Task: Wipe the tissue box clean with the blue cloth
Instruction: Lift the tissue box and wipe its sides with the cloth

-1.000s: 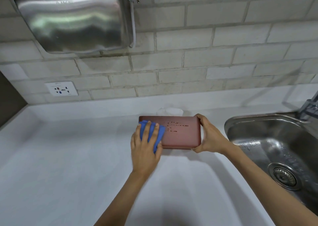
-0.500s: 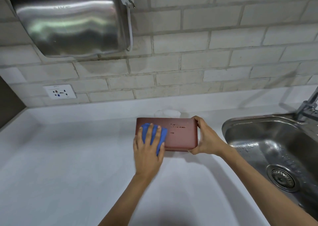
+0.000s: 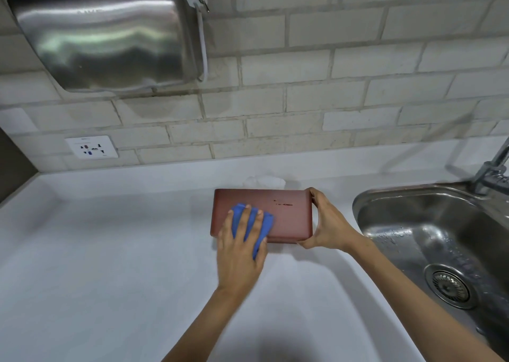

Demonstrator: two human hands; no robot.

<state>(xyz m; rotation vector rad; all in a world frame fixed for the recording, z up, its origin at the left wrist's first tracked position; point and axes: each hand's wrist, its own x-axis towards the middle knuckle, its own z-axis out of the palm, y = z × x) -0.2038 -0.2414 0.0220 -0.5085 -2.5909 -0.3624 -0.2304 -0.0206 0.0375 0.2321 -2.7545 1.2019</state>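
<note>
White countertop [image 3: 96, 251] spanned the view below a brick-tile wall [image 3: 330, 86]. Steel hand dryer [image 3: 102, 34] mounted upper left; stainless sink [image 3: 399, 224] set in at right. Reddish-brown tissue box [image 3: 286, 218] tipped up on the counter, just left of the sink, white tissue [image 3: 263, 182] showing behind its top edge. Right hand [image 3: 327, 224] clamped on the box's right end. Left hand [image 3: 239, 254] pressed flat, fingers spread over the blue cloth [image 3: 254, 224] against the box's left face. Wall socket [image 3: 92, 147] at far left.
</note>
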